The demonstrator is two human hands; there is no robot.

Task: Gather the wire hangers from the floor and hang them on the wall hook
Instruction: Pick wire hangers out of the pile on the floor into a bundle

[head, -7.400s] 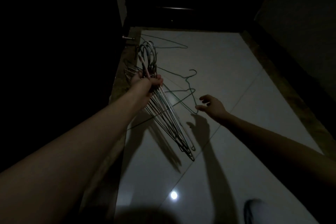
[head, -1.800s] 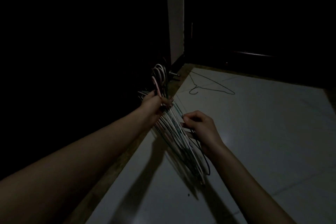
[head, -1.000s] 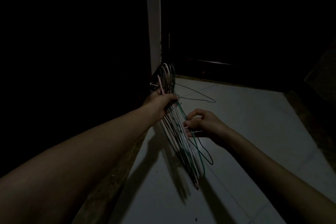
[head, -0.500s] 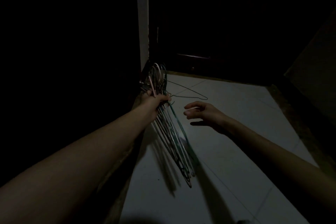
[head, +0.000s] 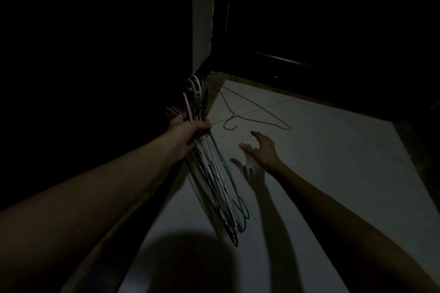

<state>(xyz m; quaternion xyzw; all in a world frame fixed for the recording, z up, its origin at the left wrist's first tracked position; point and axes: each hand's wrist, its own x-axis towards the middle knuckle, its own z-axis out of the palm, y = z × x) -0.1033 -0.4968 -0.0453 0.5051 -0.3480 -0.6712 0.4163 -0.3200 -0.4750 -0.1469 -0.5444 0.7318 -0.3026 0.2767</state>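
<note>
My left hand [head: 188, 132] grips a bundle of several wire hangers [head: 216, 181] by their necks; the hooks stick up above my fist and the green, white and dark frames hang down over the floor. One dark wire hanger [head: 256, 112] lies flat on the pale tiles near the far corner, its hook pointing toward me. My right hand [head: 263, 147] hovers over the floor with fingers spread, holding nothing, a short way in front of that hanger. No wall hook is visible in the dark.
The room is very dim. A pale wall edge [head: 202, 19] rises at the corner, with a dark door [head: 297, 31] to its right. A brownish border strip [head: 419, 150] runs along the tiled floor [head: 333, 173]. My shadow falls across the near tiles.
My right hand let go of the bundle and moved forward over the floor toward the lying hanger, fingers spreading. The view dipped lower and closer to the floor. The left hand kept its grip.
</note>
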